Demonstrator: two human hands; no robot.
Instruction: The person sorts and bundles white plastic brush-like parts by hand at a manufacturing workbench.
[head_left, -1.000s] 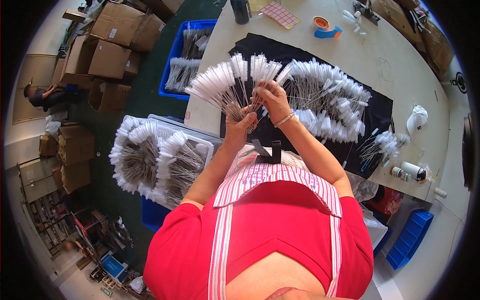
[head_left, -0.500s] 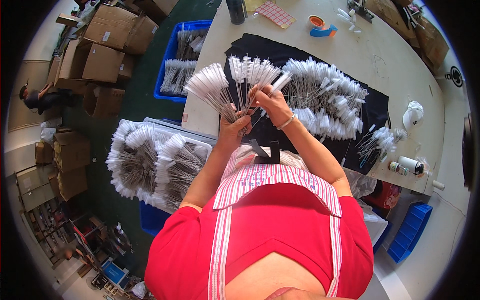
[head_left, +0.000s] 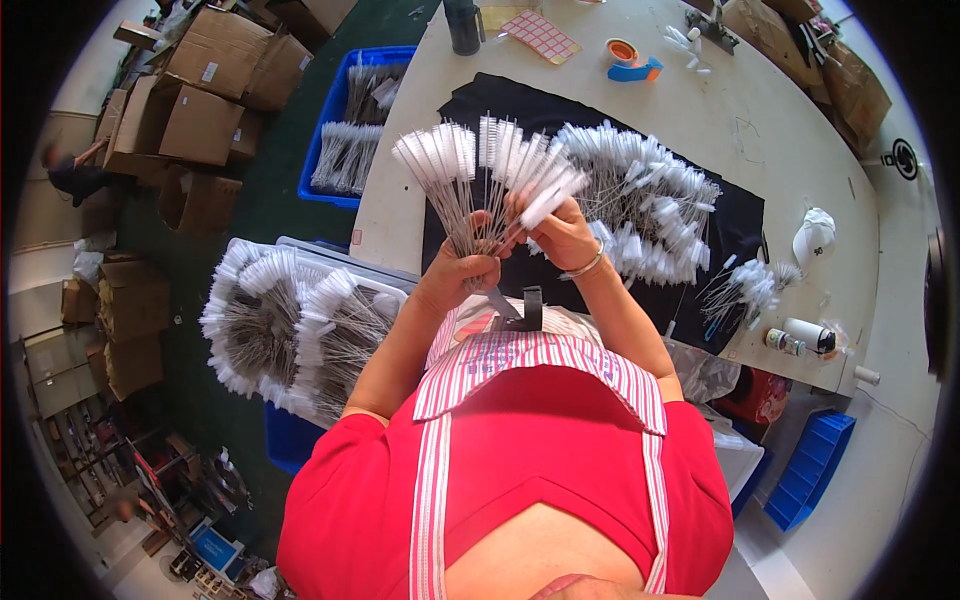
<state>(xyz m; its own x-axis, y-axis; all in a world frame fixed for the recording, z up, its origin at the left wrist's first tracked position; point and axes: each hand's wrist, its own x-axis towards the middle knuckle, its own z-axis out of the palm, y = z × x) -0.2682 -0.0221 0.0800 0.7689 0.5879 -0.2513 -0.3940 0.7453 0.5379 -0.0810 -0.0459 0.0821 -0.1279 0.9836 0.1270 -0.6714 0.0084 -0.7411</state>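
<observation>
A fanned bunch of white-bristled bottle brushes with thin wire stems is gathered in my left hand, which is closed round the stems low down. My right hand is closed at the right side of the fan, its fingers on several brushes whose heads lean right and look blurred. Behind it, on a black cloth, lies a large heap of similar brushes. More brushes fill a pale bin left of my left arm.
A blue crate of brushes stands left of the table. On the table are an orange tape roll, a dark bottle, a white cap and a loose brush cluster. Cardboard boxes and another person are far left.
My right hand has moved slightly right and down, and the brushes at its fingers now tilt farther right. The fan in my left hand is spread a little differently. The whole view has shifted slightly.
</observation>
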